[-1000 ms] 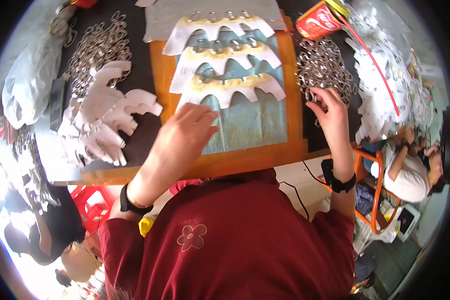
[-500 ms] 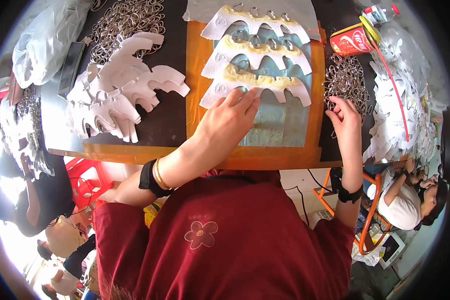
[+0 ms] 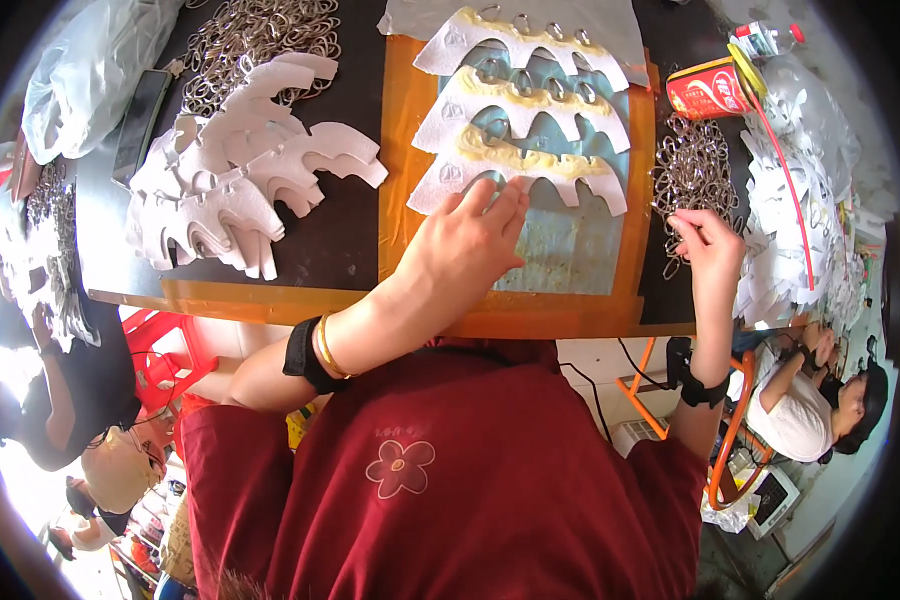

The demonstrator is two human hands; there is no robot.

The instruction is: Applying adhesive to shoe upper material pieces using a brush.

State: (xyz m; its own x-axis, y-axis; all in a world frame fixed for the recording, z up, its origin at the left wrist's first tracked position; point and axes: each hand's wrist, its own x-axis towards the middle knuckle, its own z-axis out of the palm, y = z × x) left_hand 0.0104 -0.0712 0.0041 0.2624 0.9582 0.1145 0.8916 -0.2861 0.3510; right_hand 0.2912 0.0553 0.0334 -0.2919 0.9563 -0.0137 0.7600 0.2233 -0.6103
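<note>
The nearest white scalloped cut-out [image 3: 515, 172], its upper edge smeared with yellow glue, lies lowest of three on the orange-framed board [image 3: 400, 180]. My left hand [image 3: 465, 250] rests on it, fingers extended and flat, grasping nothing. My right hand [image 3: 708, 245] pinches a metal ring [image 3: 675, 228] at the edge of the ring pile [image 3: 692, 165]. Loose cut-outs [image 3: 235, 175] are stacked to the left; a red can [image 3: 708, 90] stands beyond.
</note>
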